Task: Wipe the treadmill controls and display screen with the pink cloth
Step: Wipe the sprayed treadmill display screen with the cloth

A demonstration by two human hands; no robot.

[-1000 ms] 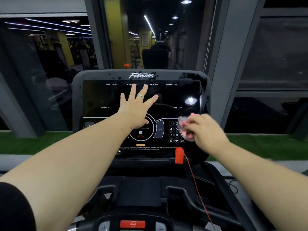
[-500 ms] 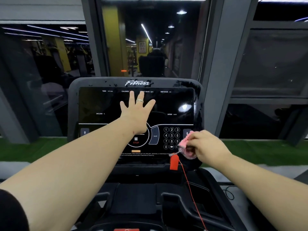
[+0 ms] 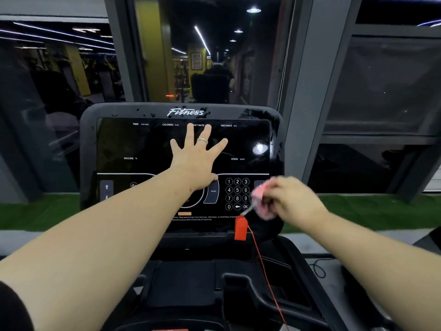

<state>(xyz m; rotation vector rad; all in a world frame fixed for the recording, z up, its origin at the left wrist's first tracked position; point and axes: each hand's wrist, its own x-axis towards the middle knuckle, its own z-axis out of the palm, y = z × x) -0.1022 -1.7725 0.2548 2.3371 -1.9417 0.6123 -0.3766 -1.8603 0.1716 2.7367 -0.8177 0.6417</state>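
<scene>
The treadmill's black display screen (image 3: pixel 133 144) fills the middle of the view, with a number keypad (image 3: pixel 237 194) at its lower right. My left hand (image 3: pixel 196 155) lies flat on the screen's centre, fingers spread, a ring on one finger. My right hand (image 3: pixel 294 201) grips the bunched pink cloth (image 3: pixel 262 201) against the console's lower right corner, just right of the keypad. The cloth and hand are blurred by motion.
A red safety key (image 3: pixel 240 228) with a thin red cord (image 3: pixel 267 278) hangs below the keypad. Black handrails and a tray (image 3: pixel 186 283) lie beneath the console. Behind it are glass windows, grey pillars (image 3: pixel 307 115) and a strip of green turf (image 3: pixel 372 211).
My right hand with the cloth dipped to the console's lower right corner, then came back up a little beside the keypad. My left hand stayed flat on the screen. The camera view shifted slightly.
</scene>
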